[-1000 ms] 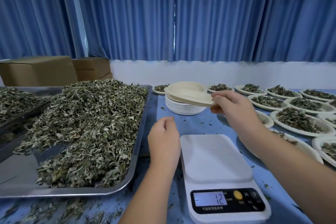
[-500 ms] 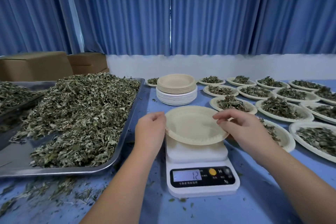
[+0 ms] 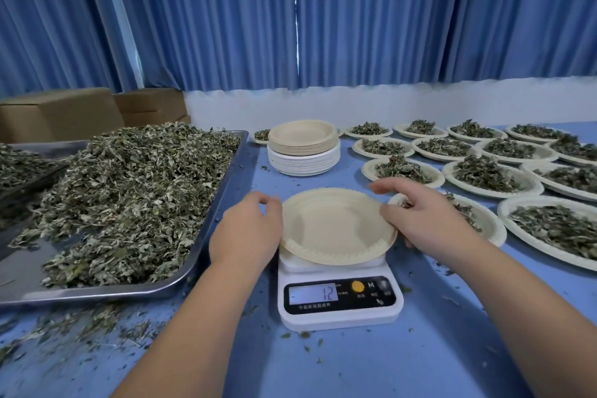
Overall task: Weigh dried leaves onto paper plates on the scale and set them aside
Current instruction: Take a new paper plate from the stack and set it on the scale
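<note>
An empty beige paper plate (image 3: pixel 336 226) lies on the white scale (image 3: pixel 339 307), whose display reads 12. My left hand (image 3: pixel 248 229) is at the plate's left rim, fingers loosely curled and touching the edge. My right hand (image 3: pixel 423 223) is at the right rim, thumb on top of the rim and index finger stretched over the far edge. A heap of dried leaves (image 3: pixel 129 191) fills the metal tray (image 3: pixel 200 281) to the left of the scale.
A stack of empty paper plates (image 3: pixel 303 155) stands behind the scale. Several plates filled with leaves (image 3: pixel 484 174) cover the blue table to the right. A second leaf tray (image 3: pixel 19 165) and cardboard boxes (image 3: pixel 61 113) sit at far left. Loose leaf bits (image 3: pixel 80 326) litter the front left.
My right hand carried a plate from the stack down to the scale, and my left hand came up to its left rim. The plate now rests on the scale.
</note>
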